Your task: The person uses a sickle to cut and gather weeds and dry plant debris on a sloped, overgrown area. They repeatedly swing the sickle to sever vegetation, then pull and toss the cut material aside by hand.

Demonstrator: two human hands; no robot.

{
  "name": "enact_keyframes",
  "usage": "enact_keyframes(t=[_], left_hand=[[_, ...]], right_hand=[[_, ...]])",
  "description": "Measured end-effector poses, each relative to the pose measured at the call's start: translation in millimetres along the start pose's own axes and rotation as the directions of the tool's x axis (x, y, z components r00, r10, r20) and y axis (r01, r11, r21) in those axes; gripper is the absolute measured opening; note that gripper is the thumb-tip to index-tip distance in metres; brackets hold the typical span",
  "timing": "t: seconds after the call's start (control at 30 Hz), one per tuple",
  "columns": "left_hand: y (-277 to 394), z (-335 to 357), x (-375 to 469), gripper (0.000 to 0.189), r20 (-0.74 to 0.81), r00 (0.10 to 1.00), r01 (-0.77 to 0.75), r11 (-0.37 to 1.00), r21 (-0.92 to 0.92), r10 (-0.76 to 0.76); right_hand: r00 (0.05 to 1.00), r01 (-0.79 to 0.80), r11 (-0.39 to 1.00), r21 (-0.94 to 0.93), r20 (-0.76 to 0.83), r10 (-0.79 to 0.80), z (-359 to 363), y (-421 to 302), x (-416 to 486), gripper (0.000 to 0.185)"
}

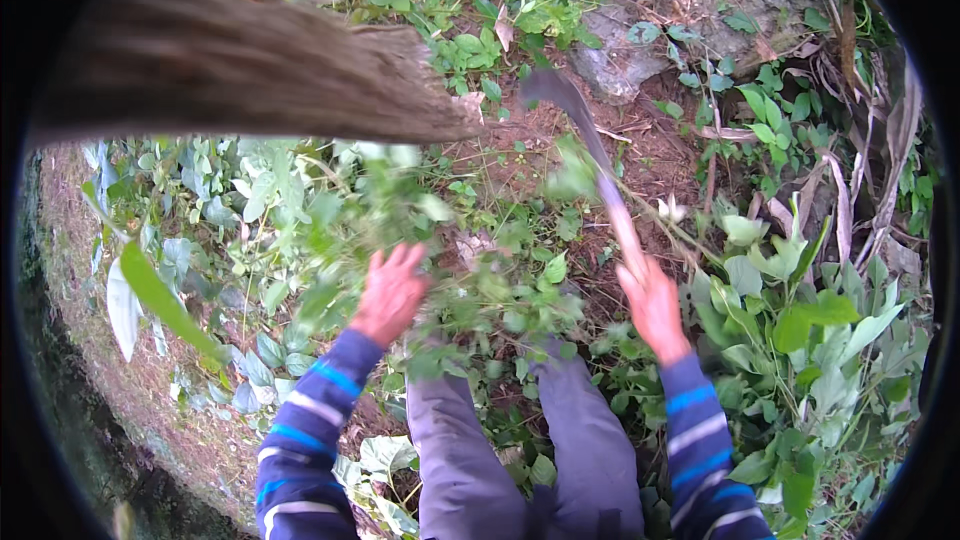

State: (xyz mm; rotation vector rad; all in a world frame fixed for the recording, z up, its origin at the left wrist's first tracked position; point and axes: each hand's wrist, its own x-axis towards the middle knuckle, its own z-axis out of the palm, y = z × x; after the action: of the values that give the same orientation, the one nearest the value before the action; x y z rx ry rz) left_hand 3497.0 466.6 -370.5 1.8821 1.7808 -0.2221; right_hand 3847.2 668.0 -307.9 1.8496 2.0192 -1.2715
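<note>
My right hand (654,307) is closed around the pale handle of a sickle (582,116). The tool points away from me, its dark blade hooking left at the tip, over reddish soil. My left hand (391,291) has its fingers spread and grips nothing that I can make out. Just beyond it is a mass of leafy green stems (352,210), blurred by motion. Whether the fingers brush these leaves, I cannot tell. More low leafy plants (517,307) grow between the two hands, partly covering my lower legs.
A thick, weathered wooden trunk (247,60) juts in from the upper left, close to the camera. Rocks (622,52) lie beyond the sickle. Dry, withered leaves (840,187) hang at the right, above a broad leafy clump (810,330). My trousered legs (585,435) stand among the plants.
</note>
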Motion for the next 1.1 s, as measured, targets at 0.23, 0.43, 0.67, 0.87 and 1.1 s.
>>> enact_keyframes(t=[0.23,0.43,0.67,0.87,1.1], left_hand=[[16.9,39.8,193.1,0.077,-0.228,0.923,0.282,0.948,-0.146,-0.31],[35.9,117.5,191.0,0.039,0.015,0.982,0.174,0.94,0.294,-0.186],[75.3,-5.4,63.2,0.013,0.082,0.966,-0.253,0.961,0.113,0.245],[74.9,-118.5,96.8,0.013,-0.042,0.89,-0.45,0.864,-0.223,0.453],[61.0,-218.2,55.7,0.016,0.094,0.914,-0.401,0.914,0.056,0.395]], right_hand=[[0.959,-0.004,0.999,0.041,0.284,-0.008,44.3,24.8,80.8,0.032],[0.947,-0.159,0.979,-0.13,0.26,0.188,5.8,71.1,-28.1,0.037],[0.597,-0.786,0.551,0.282,0.577,0.557,-75.9,-0.1,-194.0,0.029],[0.797,-0.604,0.51,0.613,0.444,0.41,-60.6,-9.5,-148.7,0.025],[0.443,-0.895,0.277,0.349,0.763,0.471,-13.9,-51.2,-282.8,0.023]])
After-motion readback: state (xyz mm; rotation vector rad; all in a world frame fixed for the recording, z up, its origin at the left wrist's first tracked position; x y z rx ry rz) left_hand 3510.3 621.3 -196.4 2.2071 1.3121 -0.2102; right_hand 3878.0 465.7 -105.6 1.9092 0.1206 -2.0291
